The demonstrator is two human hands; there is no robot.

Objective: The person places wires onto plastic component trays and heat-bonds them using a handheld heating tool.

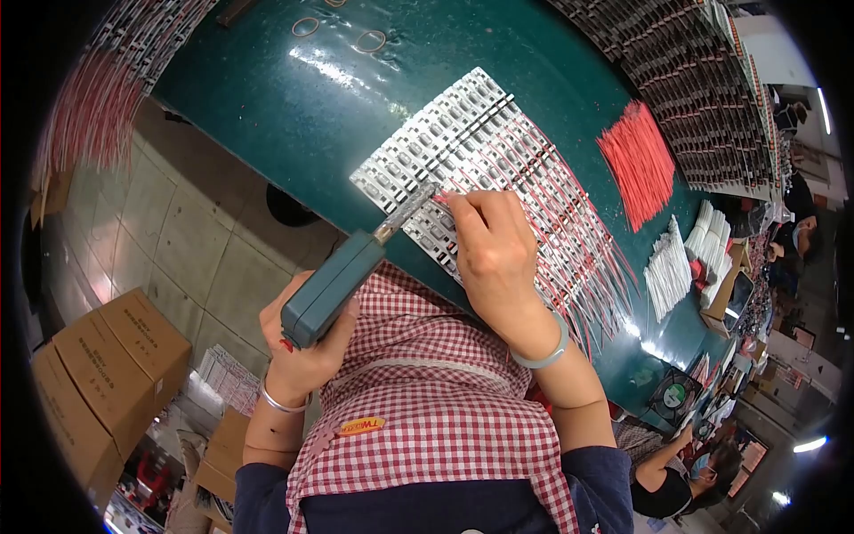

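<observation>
My left hand is wrapped round a green soldering gun. Its metal barrel points up and right, and the tip meets a panel of small white-and-silver modules on the green table. Close to that tip, my right hand pinches a thin red wire against the panel with thumb and forefinger. Most of this wire is hidden by the hand. Rows of red and white wires run across the panel's right part, their loose ends hanging past its lower right edge.
Red wires lie in a bundle on the table, with white wire bundles beyond. Stacked panels rise at the far right. Rubber bands lie at the back. Cardboard boxes stand left; a fan and another person are right.
</observation>
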